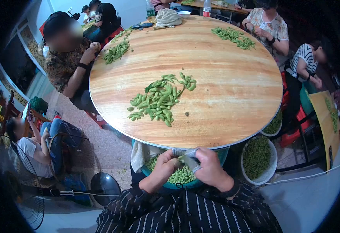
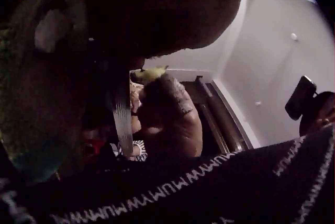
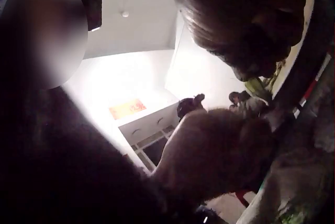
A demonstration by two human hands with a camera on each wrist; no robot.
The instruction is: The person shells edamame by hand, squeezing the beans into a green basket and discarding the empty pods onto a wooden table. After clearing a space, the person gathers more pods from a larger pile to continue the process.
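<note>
Low over the teal basin (image 1: 223,156), my left hand (image 1: 163,167) and right hand (image 1: 213,171) meet at the table's near edge. Between their fingertips they pinch a green soybean pod (image 1: 182,158), which shows as a pale green bit (image 2: 153,73) in the left wrist view and as a pod (image 3: 256,88) in the right wrist view. Grey wrapping covers some fingers of both hands. Shelled green beans (image 1: 181,176) lie in the basin below. On the round wooden table (image 1: 224,101) ahead is a loose heap of pods (image 1: 160,99).
A beige cloth (image 1: 143,155) hangs over the basin's left rim. To the right on the floor stands a white basket (image 1: 273,171) of pods. Other people sit around the table near smaller pod heaps (image 1: 117,52). A fan (image 1: 22,182) stands at left.
</note>
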